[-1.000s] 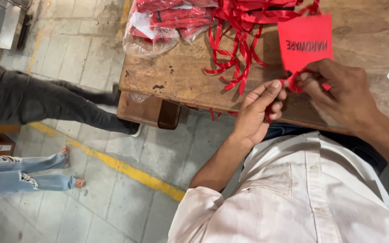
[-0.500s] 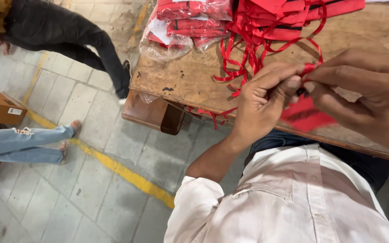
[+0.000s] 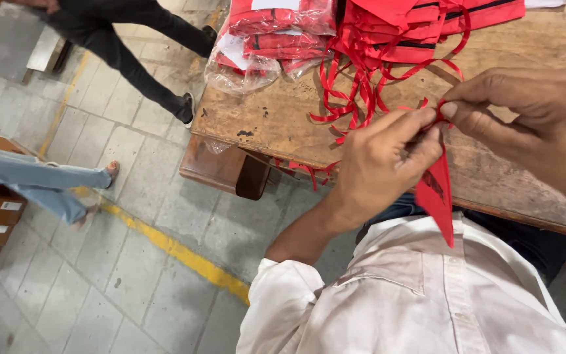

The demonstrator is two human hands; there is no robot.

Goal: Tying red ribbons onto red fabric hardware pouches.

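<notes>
A white button-front shirt [image 3: 427, 295] with a flapped chest pocket, its left sleeve [image 3: 283, 295] rolled up; dark blue trousers [image 3: 525, 239] show beneath.

Bare wood on the table [image 3: 276, 118] lies open to the left of the hands, between the table's near edge and the plastic bags of red goods [image 3: 263, 39]. A tangle of red ribbons [image 3: 361, 85] sprawls just beyond the hands and blocks a straight reach to the red stack [image 3: 427, 19] behind it.
</notes>
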